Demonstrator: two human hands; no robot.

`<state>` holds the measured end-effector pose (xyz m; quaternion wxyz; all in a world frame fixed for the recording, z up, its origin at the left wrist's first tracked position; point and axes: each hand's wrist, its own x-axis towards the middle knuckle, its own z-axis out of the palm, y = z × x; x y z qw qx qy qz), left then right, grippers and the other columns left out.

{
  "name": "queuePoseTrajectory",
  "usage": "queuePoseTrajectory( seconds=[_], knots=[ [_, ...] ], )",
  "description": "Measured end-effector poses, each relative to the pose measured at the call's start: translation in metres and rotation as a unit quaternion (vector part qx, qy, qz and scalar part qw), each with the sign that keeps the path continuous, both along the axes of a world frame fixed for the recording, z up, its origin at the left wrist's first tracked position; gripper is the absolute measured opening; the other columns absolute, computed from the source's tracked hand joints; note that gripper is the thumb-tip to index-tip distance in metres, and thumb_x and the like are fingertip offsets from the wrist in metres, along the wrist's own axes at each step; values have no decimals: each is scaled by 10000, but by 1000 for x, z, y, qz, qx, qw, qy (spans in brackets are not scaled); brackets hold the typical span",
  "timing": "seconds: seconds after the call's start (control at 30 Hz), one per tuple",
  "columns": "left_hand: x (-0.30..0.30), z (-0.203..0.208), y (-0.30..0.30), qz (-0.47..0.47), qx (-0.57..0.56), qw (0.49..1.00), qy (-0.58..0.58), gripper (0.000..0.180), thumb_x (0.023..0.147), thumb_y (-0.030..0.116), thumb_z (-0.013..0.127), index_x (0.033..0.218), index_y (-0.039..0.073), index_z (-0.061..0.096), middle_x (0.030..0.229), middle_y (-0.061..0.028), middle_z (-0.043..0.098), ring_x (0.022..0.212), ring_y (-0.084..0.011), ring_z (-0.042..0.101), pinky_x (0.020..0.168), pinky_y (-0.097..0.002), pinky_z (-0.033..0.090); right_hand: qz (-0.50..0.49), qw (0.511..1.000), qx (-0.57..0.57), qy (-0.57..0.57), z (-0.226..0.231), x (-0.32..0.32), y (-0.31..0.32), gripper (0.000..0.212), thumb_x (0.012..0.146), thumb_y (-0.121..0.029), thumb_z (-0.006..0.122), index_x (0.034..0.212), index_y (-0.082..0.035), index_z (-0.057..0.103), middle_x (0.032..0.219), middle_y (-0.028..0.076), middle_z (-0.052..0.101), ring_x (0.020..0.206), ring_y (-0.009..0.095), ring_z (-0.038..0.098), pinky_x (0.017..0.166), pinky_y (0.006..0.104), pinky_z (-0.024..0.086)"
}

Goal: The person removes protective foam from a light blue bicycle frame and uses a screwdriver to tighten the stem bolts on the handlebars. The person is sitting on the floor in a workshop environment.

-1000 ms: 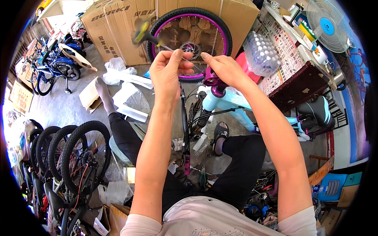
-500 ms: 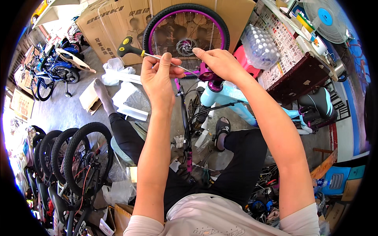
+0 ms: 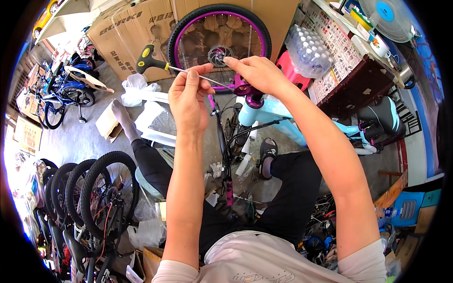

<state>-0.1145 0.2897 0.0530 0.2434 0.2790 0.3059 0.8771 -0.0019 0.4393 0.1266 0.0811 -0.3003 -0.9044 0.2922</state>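
My left hand [image 3: 189, 96] pinches the thin metal shaft of a hex driver [image 3: 153, 63] between thumb and fingers. Its black and yellow handle sticks out to the left, and the shaft's far end reaches the purple handlebar stem [image 3: 242, 87]. Around that stem my right hand [image 3: 258, 73] is closed from the right, hiding part of it; the thumb or a fingertip points up-left. The stem sits on top of a light-blue bicycle frame [image 3: 269, 115]. A black handlebar [image 3: 222, 137] with cables hangs beside the frame's front, below my hands.
Ahead, a purple-rimmed wheel [image 3: 262, 28] leans on a large cardboard box [image 3: 118, 42]. Wrapped bottles [image 3: 309, 52] stand at the right, near a dark red cabinet [image 3: 356, 89]. Several black-tyred bicycles [image 3: 106, 188] crowd the lower left. Plastic wrap [image 3: 158, 120] lies on the floor.
The driver's handle has dropped slightly and swung a little left, and my left fingers have shifted on its shaft. My right hand stays on the stem. The whole view has shifted slightly.
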Motion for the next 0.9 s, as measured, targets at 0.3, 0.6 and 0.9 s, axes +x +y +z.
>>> queuePoseTrajectory(
  seconds=[0.3,0.6,0.9],
  knots=[
    [1,8,0,8,-56,998,5,239,1032,179,590,1174,-13,601,1042,-175,711,715,-116,622,611,-257,543,-5,1000,4,6,2,4,-1,746,923,-698,462,838,-14,747,765,157,698,843,333,689,782,450,496],
    [-5,-15,-15,4,-48,999,-23,353,1050,219,551,1352,43,498,1209,-161,668,718,-121,623,655,-288,556,1,1000,2,17,-5,2,1,735,910,-692,497,781,-4,722,742,170,683,805,337,679,752,446,492],
    [-60,-6,-33,-91,128,986,-57,309,1064,235,519,1291,32,578,1289,-136,623,811,-117,553,751,-299,504,18,1000,13,15,-8,0,5,750,903,-696,500,711,6,681,726,180,671,788,361,668,748,466,487]
  ],
)
